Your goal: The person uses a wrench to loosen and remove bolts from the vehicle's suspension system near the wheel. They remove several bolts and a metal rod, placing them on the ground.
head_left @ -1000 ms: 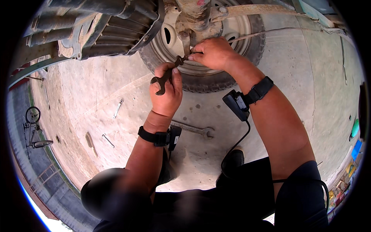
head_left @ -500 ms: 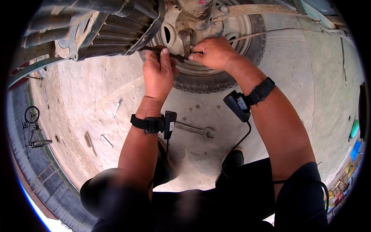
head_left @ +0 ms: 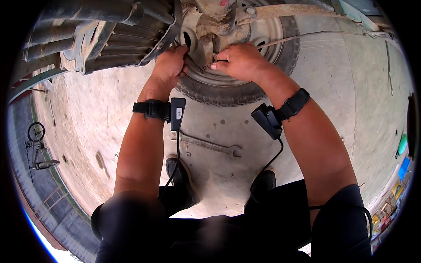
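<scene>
My left hand [head_left: 170, 65] is closed around a dark, narrow metal tool [head_left: 195, 62], whose far end points at the fingers of my right hand. Most of the tool is hidden in the left palm, so its kind does not show. My right hand [head_left: 240, 61] has thumb and forefinger pinched together beside the lower end of a rusty metal bracket [head_left: 209, 49]; what they grip is too small to make out. Both hands are in front of a wheel with a pale, dirty rim [head_left: 223, 81] and a black tyre [head_left: 219, 97]. A rusty axle tube [head_left: 217, 15] sits above the bracket.
A ribbed dark housing [head_left: 131, 41] overhangs from the upper left, close to my left hand. A thin cable [head_left: 315, 33] runs off to the right. On the concrete lie a large wrench [head_left: 210, 143] and a small metal piece [head_left: 188, 151]. Far left is a bicycle [head_left: 40, 147].
My left hand has moved left and slightly up, turning the tool to a steeper slant. The right hand stays pinched at nearly the same spot by the bracket.
</scene>
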A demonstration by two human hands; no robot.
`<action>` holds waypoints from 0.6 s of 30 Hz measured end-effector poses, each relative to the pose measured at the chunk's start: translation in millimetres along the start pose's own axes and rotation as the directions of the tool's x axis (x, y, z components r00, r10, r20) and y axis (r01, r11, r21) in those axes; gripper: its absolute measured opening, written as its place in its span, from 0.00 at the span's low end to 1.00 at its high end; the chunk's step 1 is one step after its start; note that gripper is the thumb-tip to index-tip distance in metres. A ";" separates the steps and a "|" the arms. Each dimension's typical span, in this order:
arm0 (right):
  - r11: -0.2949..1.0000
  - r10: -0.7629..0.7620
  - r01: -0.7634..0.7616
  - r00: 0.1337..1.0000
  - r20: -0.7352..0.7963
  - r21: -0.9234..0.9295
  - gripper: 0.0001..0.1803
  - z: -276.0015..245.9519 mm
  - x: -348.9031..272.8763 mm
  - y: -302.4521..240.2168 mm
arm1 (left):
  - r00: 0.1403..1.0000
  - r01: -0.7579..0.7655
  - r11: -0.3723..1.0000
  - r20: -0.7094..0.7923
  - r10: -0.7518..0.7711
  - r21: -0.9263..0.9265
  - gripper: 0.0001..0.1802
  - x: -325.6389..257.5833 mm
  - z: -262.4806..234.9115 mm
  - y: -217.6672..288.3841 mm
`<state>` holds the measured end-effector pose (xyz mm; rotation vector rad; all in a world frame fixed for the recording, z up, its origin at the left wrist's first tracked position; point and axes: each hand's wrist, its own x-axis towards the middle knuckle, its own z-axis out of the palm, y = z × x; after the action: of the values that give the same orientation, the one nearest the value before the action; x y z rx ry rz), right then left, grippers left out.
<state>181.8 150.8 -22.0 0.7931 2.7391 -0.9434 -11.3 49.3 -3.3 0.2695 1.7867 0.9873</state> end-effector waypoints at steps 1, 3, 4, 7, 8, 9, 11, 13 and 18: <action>1.000 0.001 -0.001 1.000 -0.012 -0.006 0.25 -0.4 -0.9 -0.1 | 0.999 -0.029 0.999 -0.042 0.028 -0.023 0.10 -3.4 -2.4 0.1; 1.000 0.003 -0.003 1.000 -0.011 -0.022 0.25 -1.7 -0.6 -1.5 | 0.988 -0.108 0.993 -0.112 0.103 -0.038 0.10 -13.0 -5.6 -2.1; 1.000 0.006 -0.006 1.000 0.001 -0.030 0.25 -2.0 -0.4 -2.5 | 0.979 -0.154 0.988 -0.138 0.149 -0.029 0.11 -20.5 -6.7 -5.0; 0.999 0.017 -0.018 1.000 -0.004 -0.035 0.25 -2.9 -1.6 -2.6 | 0.913 -0.361 0.930 -0.175 0.368 0.074 0.11 -44.3 -0.3 -22.3; 1.000 0.011 -0.011 1.000 -0.010 -0.029 0.25 -1.3 -1.0 -3.6 | 0.864 -0.451 0.884 -0.189 0.466 0.121 0.10 -54.6 3.3 -30.9; 1.000 0.011 -0.011 1.000 -0.011 -0.022 0.25 -2.5 -2.0 -3.0 | 0.806 -0.536 0.828 -0.189 0.560 0.164 0.10 -64.4 10.8 -37.5; 1.000 0.009 -0.009 1.000 -0.009 -0.007 0.25 -3.9 -2.7 -2.5 | 0.745 -0.581 0.723 -0.114 0.658 0.374 0.09 -77.1 13.4 -47.5; 1.000 0.016 -0.016 1.000 0.008 -0.024 0.25 -4.0 -0.2 -4.0 | 0.657 -0.669 0.654 -0.131 0.743 0.354 0.08 -79.6 18.7 -63.7; 0.999 0.032 -0.031 0.999 0.036 -0.035 0.25 -7.2 -0.2 -6.4 | 0.541 -0.698 0.461 -0.019 0.841 0.548 0.07 -80.1 21.8 -78.9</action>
<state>178.8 150.8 -12.8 0.8023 2.6963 -0.8926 63.2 -37.4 -9.6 1.4733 2.2069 1.2175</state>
